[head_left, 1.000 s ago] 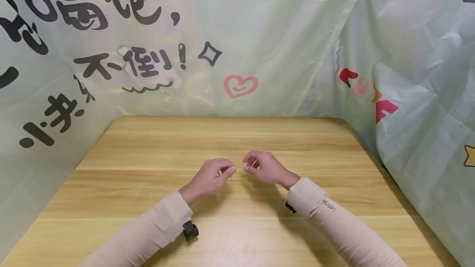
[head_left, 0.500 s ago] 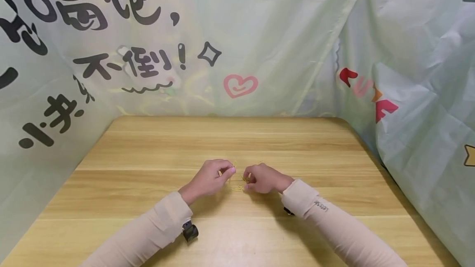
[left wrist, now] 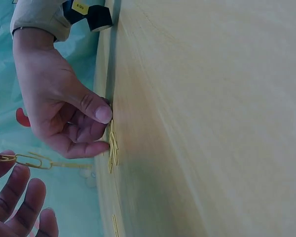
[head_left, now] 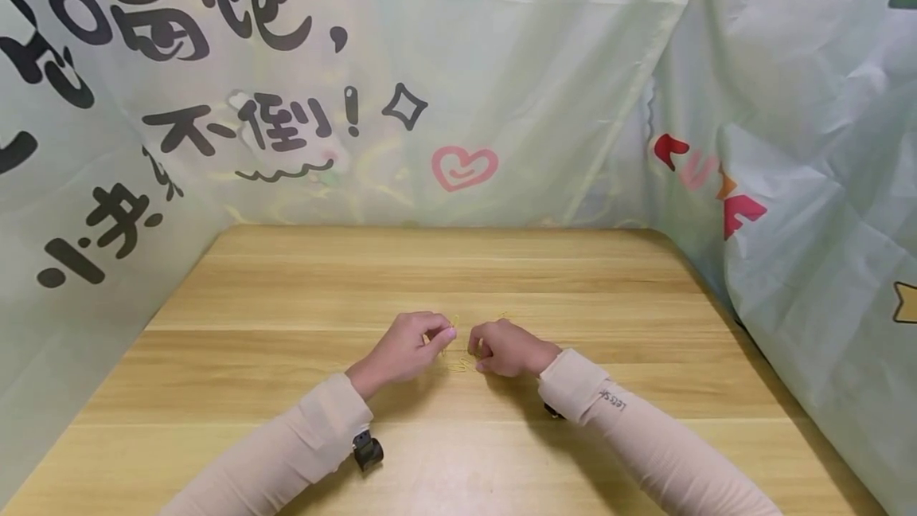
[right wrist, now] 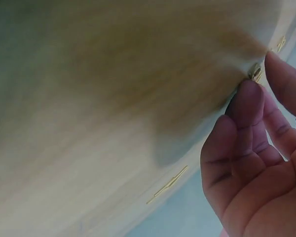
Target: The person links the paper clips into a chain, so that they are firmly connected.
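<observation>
Left hand point(head_left: 410, 347) pinching yellow loop point(head_left: 456, 321), right hand point(head_left: 507, 348) beside loose loops point(head_left: 458, 367), wooden table point(head_left: 322, 277)
</observation>
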Tool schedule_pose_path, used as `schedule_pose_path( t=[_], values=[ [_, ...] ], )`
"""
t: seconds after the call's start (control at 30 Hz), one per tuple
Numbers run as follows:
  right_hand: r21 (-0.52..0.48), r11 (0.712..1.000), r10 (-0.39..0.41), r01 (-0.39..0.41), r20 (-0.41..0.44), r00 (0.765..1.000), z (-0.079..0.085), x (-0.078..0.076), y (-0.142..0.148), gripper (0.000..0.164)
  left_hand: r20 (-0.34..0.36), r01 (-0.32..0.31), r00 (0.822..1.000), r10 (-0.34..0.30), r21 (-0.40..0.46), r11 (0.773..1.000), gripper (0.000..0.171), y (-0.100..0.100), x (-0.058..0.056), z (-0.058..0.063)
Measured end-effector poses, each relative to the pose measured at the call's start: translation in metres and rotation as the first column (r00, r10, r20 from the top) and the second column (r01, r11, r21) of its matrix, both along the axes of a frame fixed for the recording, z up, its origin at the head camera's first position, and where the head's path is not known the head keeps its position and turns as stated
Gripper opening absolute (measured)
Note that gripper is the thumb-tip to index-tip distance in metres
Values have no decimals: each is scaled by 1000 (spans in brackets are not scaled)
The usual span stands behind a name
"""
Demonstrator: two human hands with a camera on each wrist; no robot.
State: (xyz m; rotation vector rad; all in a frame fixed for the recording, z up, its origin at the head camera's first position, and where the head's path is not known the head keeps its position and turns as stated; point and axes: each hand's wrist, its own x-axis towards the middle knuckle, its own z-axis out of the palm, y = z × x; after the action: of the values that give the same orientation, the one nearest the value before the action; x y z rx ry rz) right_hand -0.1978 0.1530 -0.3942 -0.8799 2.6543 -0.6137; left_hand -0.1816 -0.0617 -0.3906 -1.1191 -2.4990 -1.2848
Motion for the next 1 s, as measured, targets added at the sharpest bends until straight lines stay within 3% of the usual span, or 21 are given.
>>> schedule_pose_path(
  t=[0.47,0.73,1.0],
  values=[
    [51,999,14,-12,-47,999,3,4,-5,11,-8,-7,1000,7,-11,1000,21,-1,1,-2],
    [69,998,11,-7,-64,998,7,7,-7,17,-4,-11,1000,11,-19,1000,22,-1,1,-1],
    [-32,999,-13,11,-56,998,8,7,-2,26,-32,-2,999,1,-18,1000,21,-1,1,-3]
  ],
)
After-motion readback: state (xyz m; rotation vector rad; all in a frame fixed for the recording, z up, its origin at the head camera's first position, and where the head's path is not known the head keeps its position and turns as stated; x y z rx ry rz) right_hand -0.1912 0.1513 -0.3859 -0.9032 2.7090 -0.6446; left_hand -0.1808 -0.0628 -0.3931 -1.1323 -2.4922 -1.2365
